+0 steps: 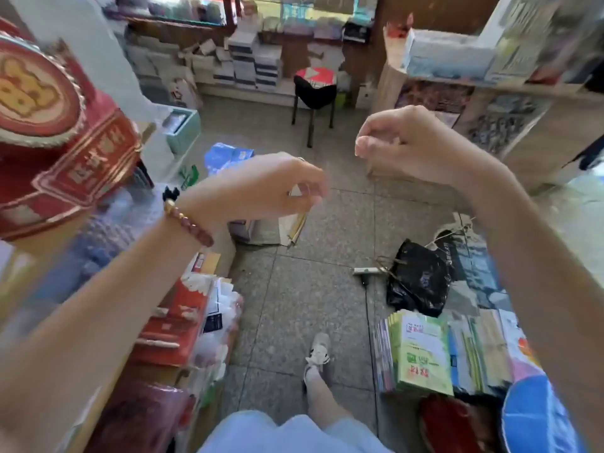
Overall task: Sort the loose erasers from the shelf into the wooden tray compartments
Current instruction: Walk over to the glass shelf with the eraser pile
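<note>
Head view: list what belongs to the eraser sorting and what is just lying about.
Job: left hand, maybe pinching something pale, too blurred to tell; right hand, fingers curled.
Lying about: black bag, green books, stool, red box.

- I am wearing a bracelet (188, 220): reddish-brown beads, one gold, black charm.
- Am wearing a thin ring (301, 159), left hand (271, 188).
- Am wearing a pale blue garment (261, 433), pale sneaker (318, 353).

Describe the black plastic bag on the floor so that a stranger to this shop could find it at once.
Look at the grey tiled floor in the middle of the shop. On its right side, just beyond the stack of green booklets, lies the black plastic bag. It alone is crumpled and glossy black; its neighbours are flat and colourful.
</note>
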The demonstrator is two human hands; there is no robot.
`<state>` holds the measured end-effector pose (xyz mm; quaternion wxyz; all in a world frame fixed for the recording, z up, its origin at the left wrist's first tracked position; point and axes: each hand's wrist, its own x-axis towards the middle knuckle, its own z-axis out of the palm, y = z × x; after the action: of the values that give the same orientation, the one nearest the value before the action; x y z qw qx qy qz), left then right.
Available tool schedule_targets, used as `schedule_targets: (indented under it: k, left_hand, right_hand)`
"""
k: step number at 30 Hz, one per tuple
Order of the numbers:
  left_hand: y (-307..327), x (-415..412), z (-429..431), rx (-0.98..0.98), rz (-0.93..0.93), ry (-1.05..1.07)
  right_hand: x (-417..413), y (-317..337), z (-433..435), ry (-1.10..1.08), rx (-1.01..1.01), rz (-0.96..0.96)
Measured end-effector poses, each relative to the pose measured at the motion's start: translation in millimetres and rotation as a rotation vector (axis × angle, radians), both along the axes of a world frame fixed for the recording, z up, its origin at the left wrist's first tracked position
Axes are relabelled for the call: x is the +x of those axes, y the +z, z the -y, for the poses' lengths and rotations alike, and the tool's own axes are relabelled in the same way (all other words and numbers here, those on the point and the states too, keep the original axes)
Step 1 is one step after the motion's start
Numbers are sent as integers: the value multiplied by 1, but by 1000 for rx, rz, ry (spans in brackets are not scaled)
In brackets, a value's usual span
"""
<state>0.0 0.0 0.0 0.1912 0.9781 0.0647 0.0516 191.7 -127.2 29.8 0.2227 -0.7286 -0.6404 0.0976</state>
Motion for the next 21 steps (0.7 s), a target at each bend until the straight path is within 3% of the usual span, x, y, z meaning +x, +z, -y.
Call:
schedule_targets:
  k: [9,21]
  left_hand:
    - [-11,155,-75,-8,-61,17]
    - [-31,263,-249,-111,-72,201]
  right_hand:
    - [139,-15,-78,-14,-75,-10]
    - [283,-28,-266,56,-105,-97]
